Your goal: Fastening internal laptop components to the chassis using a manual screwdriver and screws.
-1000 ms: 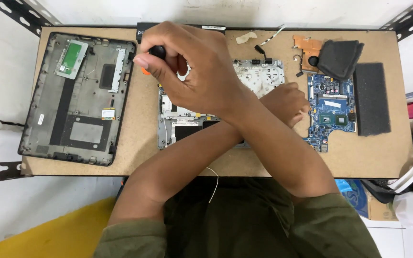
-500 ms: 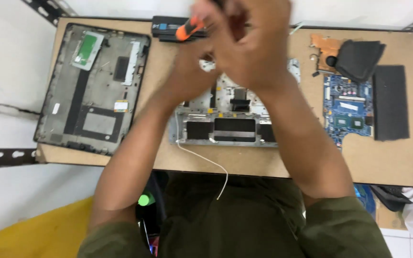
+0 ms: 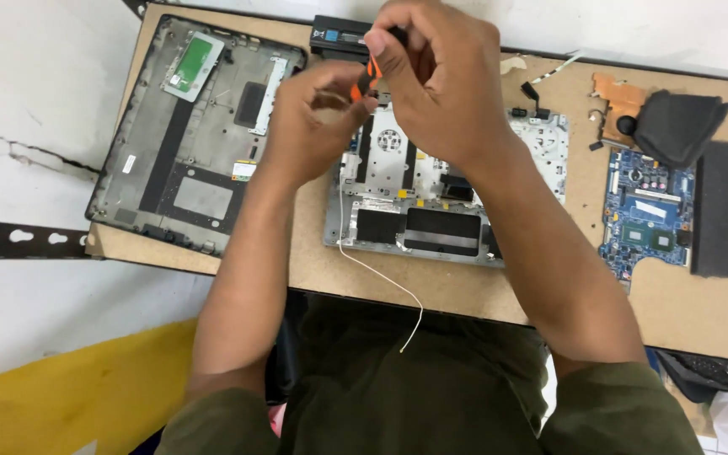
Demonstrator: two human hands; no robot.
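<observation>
Orange-handled screwdriver [image 3: 370,74] now pinched by both hands' fingers [image 3: 330,93], uncrossed since earlier, above the laptop chassis [image 3: 431,211].

A small screwdriver [image 3: 366,80] with an orange and black handle sits upright, slightly tilted, mostly hidden, above the far left part of an opened laptop chassis [image 3: 431,198]. That silver-grey chassis lies flat at the table's middle, inner side up, black patches along its near edge.
</observation>
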